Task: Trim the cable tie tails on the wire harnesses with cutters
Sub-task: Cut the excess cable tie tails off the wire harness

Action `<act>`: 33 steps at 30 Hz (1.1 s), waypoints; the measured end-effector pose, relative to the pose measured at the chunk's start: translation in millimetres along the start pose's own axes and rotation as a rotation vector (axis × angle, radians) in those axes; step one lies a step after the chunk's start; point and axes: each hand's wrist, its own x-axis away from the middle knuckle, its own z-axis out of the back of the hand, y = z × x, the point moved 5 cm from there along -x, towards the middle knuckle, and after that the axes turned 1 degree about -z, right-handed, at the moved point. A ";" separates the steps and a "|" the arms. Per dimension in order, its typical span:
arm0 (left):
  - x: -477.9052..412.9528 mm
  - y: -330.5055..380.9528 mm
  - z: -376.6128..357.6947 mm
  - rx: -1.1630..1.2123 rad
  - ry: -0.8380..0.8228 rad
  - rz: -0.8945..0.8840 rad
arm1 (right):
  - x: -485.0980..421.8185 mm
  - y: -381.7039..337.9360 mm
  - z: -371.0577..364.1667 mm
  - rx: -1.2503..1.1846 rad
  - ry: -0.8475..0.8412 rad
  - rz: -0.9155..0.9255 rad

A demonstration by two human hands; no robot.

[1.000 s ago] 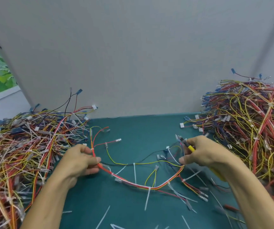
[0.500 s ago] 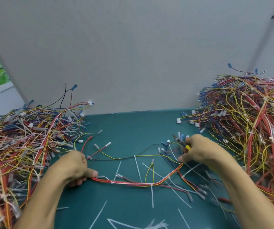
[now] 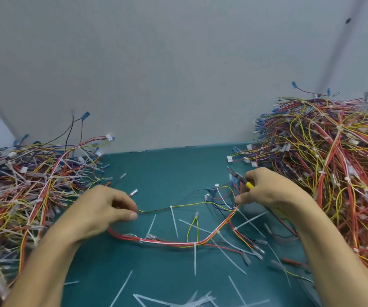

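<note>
While hands (image 3: pixel 103 209) (image 3: pixel 267 191) hold harness (image 3: pixel 178 242) and cutters (image 3: pixel 241 179), 2 wire heaps (image 3: pixel 30 185) (image 3: pixel 334 162) flanking

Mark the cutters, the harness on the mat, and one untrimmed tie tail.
cutters (image 3: pixel 242 179): head view, dark head just above the yellow handle.
harness (image 3: pixel 174 242): head view, red trunk at the bottom of its curve.
tie tail (image 3: pixel 195 259): head view, mid-length of the white tail.

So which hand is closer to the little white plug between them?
Right. The right hand, holding cutters, sits just right of the plug; the left hand is far to its left.
</note>
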 end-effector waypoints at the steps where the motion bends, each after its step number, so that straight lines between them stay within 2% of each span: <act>1: 0.8 8.8 -5.0 0.003 -0.049 -0.040 | 0.0 -4.0 -3.1 0.017 -0.009 0.016; 4: 2.1 24.6 -24.4 -0.056 -0.179 -0.105 | 0.2 -11.0 -7.9 0.060 -0.032 0.047; 10: -0.7 19.9 -58.3 -0.236 -0.367 -0.067 | -1.3 -9.9 -17.5 0.190 -0.090 0.043; 16: -4.9 13.1 -67.9 -0.224 -0.402 -0.056 | -3.6 -4.2 -26.8 0.242 -0.142 -0.023; 19: -2.1 6.8 -55.9 -0.087 -0.424 -0.045 | -2.9 -0.9 -29.0 0.247 -0.150 -0.040; 22: 1.4 -1.2 -26.9 0.187 -0.266 -0.036 | -1.9 -1.2 -25.7 0.233 -0.148 -0.020; 24: -0.2 -8.2 -7.4 0.244 -0.071 -0.063 | -1.4 -1.2 -19.2 0.200 -0.125 0.002; 26: -0.6 -15.3 3.5 0.241 0.057 -0.055 | -1.0 -0.9 -10.9 0.145 -0.096 0.027; 28: -0.4 -21.7 7.0 0.204 0.091 -0.020 | -1.5 -0.3 -3.6 0.093 -0.072 0.055; 33: -1.3 -27.6 5.8 0.096 0.047 0.041 | -3.2 0.6 -0.3 0.073 -0.078 0.072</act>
